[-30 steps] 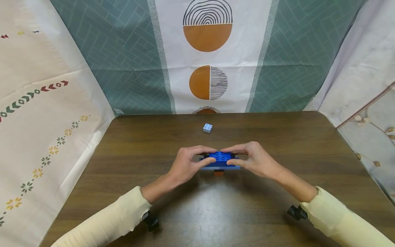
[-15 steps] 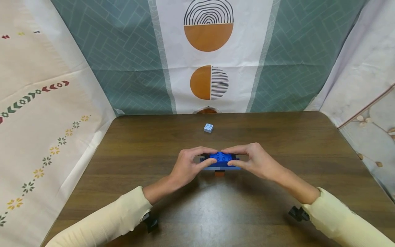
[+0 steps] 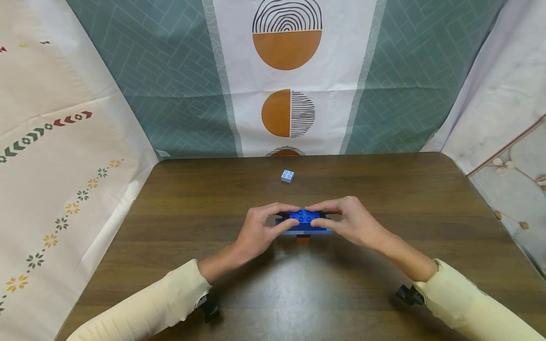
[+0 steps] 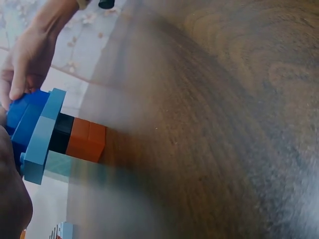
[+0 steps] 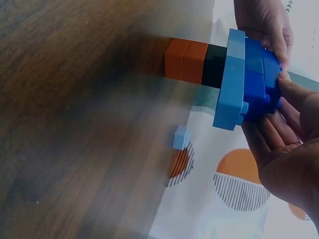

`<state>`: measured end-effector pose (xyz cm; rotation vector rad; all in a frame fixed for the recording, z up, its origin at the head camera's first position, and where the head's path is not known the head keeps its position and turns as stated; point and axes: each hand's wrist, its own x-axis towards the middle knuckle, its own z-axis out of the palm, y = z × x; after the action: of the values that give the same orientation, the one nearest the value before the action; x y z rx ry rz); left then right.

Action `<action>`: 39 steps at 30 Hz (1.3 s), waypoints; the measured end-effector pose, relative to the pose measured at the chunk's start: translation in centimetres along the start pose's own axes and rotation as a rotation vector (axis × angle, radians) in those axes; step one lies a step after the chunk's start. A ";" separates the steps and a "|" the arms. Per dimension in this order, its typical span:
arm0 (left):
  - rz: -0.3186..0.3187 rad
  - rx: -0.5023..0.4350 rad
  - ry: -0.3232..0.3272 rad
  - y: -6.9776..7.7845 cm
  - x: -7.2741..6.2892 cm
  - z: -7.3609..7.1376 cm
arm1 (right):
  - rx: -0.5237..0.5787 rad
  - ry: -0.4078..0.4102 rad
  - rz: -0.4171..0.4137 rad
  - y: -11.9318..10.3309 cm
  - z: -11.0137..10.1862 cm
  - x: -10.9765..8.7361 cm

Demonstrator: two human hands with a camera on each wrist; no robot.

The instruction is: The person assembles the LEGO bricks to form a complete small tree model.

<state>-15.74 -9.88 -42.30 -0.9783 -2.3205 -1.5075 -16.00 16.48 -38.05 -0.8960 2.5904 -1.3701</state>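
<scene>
A stacked tower of toy building bricks stands on the table, two orange bricks at the bottom and a black brick over them. Above that lies a wider light blue layer, then dark blue bricks. The topmost blue brick shows its studs in the head view. My left hand pinches its left end, thumb on the near side and fingers on the far side. From the right, my right hand pinches the other end the same way. Fingers hide both ends of the brick.
A loose light blue brick lies on the brown wooden table beyond the tower. Patterned cloths hang behind the table's far edge and along both sides.
My right thumb has slid slightly inward along the near side of the top blue brick. The left hand, the tower and the loose brick stay in place.
</scene>
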 end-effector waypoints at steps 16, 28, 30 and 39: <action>-0.048 -0.007 -0.137 -1.7 3.1 -2.3 | 0.013 0.007 0.006 0.1 0.1 -0.1; -0.385 0.159 -0.024 -8.1 8.9 -3.3 | 0.012 0.013 0.025 0.2 0.2 -0.1; -0.420 0.192 -0.046 -9.2 9.3 -3.2 | 0.011 0.014 0.027 0.2 0.2 -0.1; -0.503 0.269 -0.139 -11.8 10.1 -1.3 | 0.022 0.019 0.041 0.2 0.3 -0.2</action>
<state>-31.00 -9.83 -45.34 -0.4620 -2.9291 -1.2488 -15.82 16.51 -38.45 -0.8260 2.5872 -1.4006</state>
